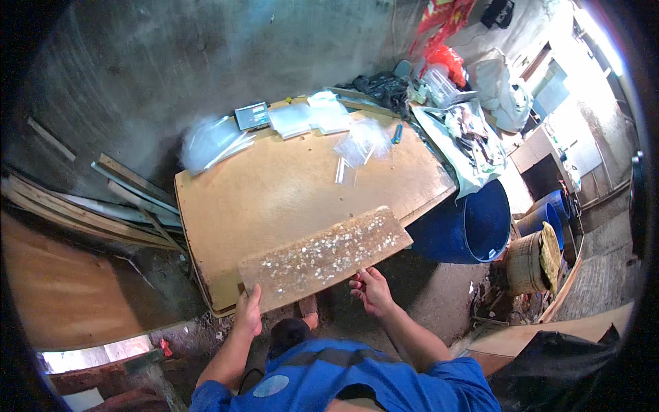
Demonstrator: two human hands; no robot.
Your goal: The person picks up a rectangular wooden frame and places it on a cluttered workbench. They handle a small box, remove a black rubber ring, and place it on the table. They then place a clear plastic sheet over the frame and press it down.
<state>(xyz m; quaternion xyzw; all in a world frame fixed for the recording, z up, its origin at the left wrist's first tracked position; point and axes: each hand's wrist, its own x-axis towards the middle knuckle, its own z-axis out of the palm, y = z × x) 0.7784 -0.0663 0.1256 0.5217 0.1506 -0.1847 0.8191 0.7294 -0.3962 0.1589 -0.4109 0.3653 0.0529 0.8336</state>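
A long brown board [274, 275] lies slantwise over the near edge of the table, covered with many small pale, flat bits, most of them toward its right half. My left hand [248, 312] grips its near left corner, thumb along the edge and fingers hidden beneath. At the near edge, right of the middle, my right hand [373, 294] is closed with thumb and forefinger at the board's rim; its other fingers curl in. The wooden table [274, 199] carries a small dark scale [252, 116], stacks of clear plastic bags [292, 120] and a blue cutter [397, 134] at its far side.
Blue barrels [489, 223] stand right of the table, with a printed white sack [473, 137] above the nearest one. Farther right is a woven basket-like container [528, 264]. Wooden planks [82, 216] lean at the left. A grey wall [206, 55] closes off the back.
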